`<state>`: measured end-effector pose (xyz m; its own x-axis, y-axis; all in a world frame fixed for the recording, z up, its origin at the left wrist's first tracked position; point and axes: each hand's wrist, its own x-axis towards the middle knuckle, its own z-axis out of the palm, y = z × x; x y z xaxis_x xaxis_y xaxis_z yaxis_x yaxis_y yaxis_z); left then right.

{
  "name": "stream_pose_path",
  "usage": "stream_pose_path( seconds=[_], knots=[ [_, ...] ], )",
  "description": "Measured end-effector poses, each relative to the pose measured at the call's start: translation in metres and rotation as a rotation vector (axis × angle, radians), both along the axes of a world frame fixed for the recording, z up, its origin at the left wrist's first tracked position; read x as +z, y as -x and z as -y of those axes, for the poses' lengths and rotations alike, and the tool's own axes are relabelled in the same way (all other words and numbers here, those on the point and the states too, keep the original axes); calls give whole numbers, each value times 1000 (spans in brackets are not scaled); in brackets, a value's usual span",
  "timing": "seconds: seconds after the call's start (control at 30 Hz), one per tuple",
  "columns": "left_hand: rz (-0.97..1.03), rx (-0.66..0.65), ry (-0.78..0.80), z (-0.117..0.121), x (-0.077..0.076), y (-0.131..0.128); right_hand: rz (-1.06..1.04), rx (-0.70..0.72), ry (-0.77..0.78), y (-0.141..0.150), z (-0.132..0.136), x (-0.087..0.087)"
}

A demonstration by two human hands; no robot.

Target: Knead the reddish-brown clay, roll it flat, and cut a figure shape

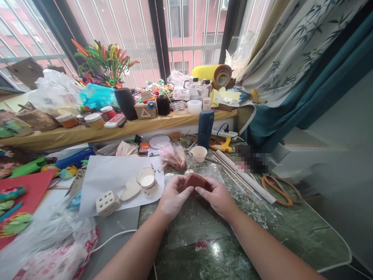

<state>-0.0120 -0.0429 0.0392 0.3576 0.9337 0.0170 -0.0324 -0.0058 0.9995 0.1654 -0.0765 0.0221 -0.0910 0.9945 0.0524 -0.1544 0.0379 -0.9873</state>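
Note:
Between my two hands is a reddish-brown, flat-sided block (195,181), held up over the table and tilted. I cannot tell what it is made of. My left hand (175,196) is closed on its left side, and my right hand (218,194) grips the right side, the thumbs nearly meeting at the front. White powder coats both hands. On a white paper sheet (101,175) to the left stand a white die-shaped block (107,203), a pale heart-shaped piece (130,191) and a small tub of white material (149,186). Beyond the hands is a paper cup (199,154).
A dark blue bottle (205,128) stands behind the cup, near a yellow glue gun (224,146). Long sticks and a white tube (246,177) lie to the right, beside orange-handled scissors (276,190). A plastic bag (58,245) covers the near left. Jars line the windowsill (163,121).

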Motion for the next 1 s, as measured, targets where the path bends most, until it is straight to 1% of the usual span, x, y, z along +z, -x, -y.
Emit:
stream_pose_path(
  seconds=[0.1, 0.2, 0.27, 0.3, 0.37, 0.43, 0.5, 0.53, 0.6, 0.67, 0.77, 0.87, 0.93, 1.0],
  knots=[
    [-7, -22, -24, 0, 1, 0, 17, -27, -1, -1, -1, 0],
    [-15, -86, -29, 1, 3, 0, 58, -14, 1, 0, 2, 2],
    [-30, -101, -23, 2, 4, 1, 67, -4, -9, 1, 3, 5],
    [-40, -84, -34, 3, 4, 2, 55, 4, -21, 1, 4, 5],
    [-74, 12, -116, 5, 6, 4, 10, -13, -43, 2, 3, 5],
    [-150, 135, -268, 7, 8, 7, -15, -113, -40, 1, 1, 3],
    [-265, 204, -418, 6, 12, 10, 8, -260, -9, -1, -2, -2],
    [-343, 191, -471, 5, 13, 11, 23, -322, 11, -3, -4, -5],
    [-524, 115, -524, 2, 13, 12, 30, -392, 45, -7, -8, -9],
    [-680, 56, -532, 0, 10, 11, 8, -416, 67, -9, -10, -11],
    [-784, 49, -532, -1, 5, 10, -10, -393, 84, -10, -10, -11],
    [-761, 57, -517, 1, 3, 10, 24, -351, 88, -9, -8, -8],
    [-689, 116, -496, 1, 5, 10, 43, -334, 87, -9, -7, -6],
    [-664, 172, -492, 1, 7, 11, 45, -330, 85, -9, -7, -5]
  ],
)
